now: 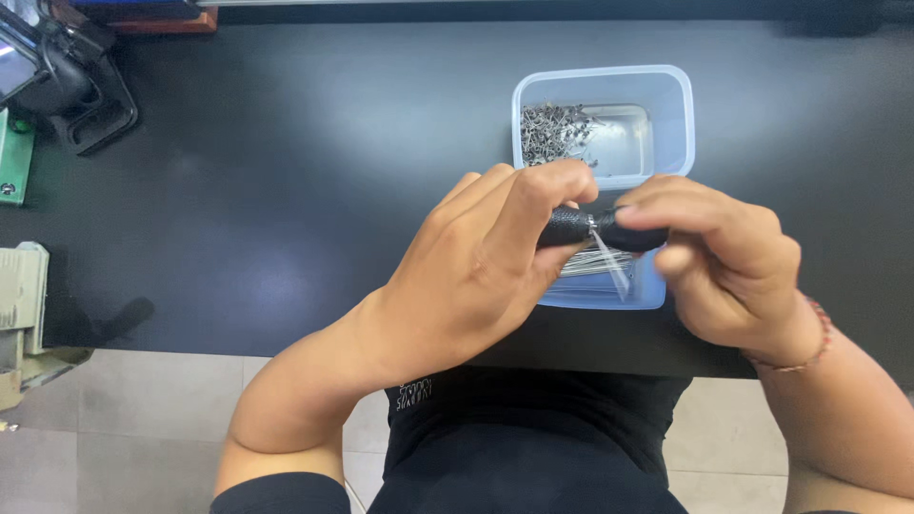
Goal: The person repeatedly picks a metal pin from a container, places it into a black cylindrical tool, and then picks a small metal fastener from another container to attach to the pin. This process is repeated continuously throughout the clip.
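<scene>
Head view — black table (286, 171), pale tiled floor (143, 428) below.

Clear plastic rectangular container (666, 95) at about 1 o'clock on black table, lid off, walls bluish-translucent, rounded corners. Dark device with glossy screen (17, 65) at 10 o'clock, cut by frame edge, screen tilted. No labels or signs discernible.

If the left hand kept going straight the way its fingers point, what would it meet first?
The left hand points right, gripping a black cord. Going on, it would first meet the right hand, which holds the cord's other end; depth looks about level.
</scene>
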